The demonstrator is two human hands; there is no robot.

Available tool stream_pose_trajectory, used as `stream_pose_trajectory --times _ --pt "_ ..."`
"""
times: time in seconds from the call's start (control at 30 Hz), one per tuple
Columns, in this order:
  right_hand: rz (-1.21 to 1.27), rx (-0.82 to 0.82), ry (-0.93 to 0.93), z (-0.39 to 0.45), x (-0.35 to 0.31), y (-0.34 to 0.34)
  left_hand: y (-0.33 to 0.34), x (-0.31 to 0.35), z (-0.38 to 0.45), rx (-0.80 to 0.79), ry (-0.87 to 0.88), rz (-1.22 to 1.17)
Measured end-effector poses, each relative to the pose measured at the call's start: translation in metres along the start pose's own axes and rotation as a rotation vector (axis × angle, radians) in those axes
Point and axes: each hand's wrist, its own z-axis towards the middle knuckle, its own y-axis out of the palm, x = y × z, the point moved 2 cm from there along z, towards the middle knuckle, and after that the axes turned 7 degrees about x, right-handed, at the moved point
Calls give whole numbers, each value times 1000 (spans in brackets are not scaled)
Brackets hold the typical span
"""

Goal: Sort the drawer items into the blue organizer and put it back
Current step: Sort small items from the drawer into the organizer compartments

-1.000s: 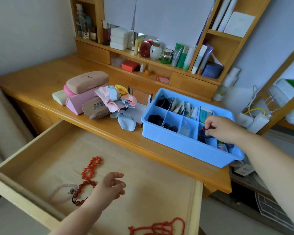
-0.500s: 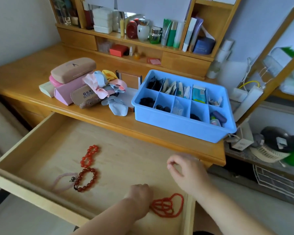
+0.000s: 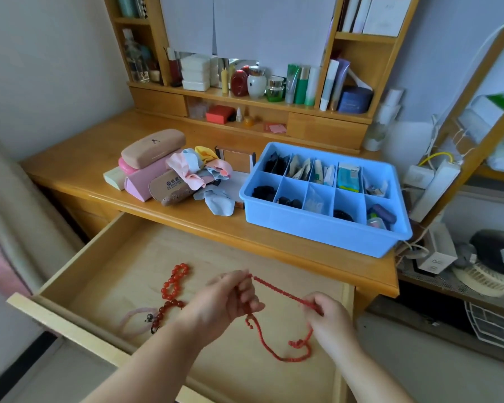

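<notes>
Over the open wooden drawer (image 3: 105,257), my left hand (image 3: 224,301) and my right hand (image 3: 329,315) both grip a long red bead necklace (image 3: 280,292). A strand is stretched between them and loops hang below. On the drawer floor lie a red bead bracelet (image 3: 175,279), a darker red bead bracelet (image 3: 166,311) and a pale pink ring-shaped band (image 3: 134,321). The blue organizer (image 3: 317,228) stands on the desk at the right, its compartments holding dark hair ties, packets and small cases.
Left of the organizer on the desk (image 3: 70,170) are stacked glasses cases (image 3: 153,148), a pile of pastel cloths (image 3: 198,168) and a small framed box (image 3: 236,159). Bottles and boxes fill the back shelf (image 3: 245,94). A wire rack with a fan (image 3: 495,257) stands at the right.
My right hand left the organizer and came down to the drawer. Both hands took hold of the red necklace and lifted it off the drawer floor.
</notes>
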Motion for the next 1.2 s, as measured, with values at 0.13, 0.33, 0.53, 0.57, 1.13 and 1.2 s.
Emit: stream_pose_trajectory --times 0.13,0.33,0.53,0.57,1.13,1.2 --pt "137 119 153 9 12 -20 -33 36 -6 131 115 -94" --pt "502 190 324 10 19 -26 -85 68 -17 316 202 -344" --pt "1108 -100 452 1 -14 -20 -76 60 -23 569 188 295" --pt "1162 -145 414 -1 -24 -20 -65 58 -25 553 222 576" --pt "1119 -451 406 -17 -77 -20 -29 39 -3 151 54 365" --pt "1227 -437 451 -13 -75 -23 -44 28 -5 185 -5 89"
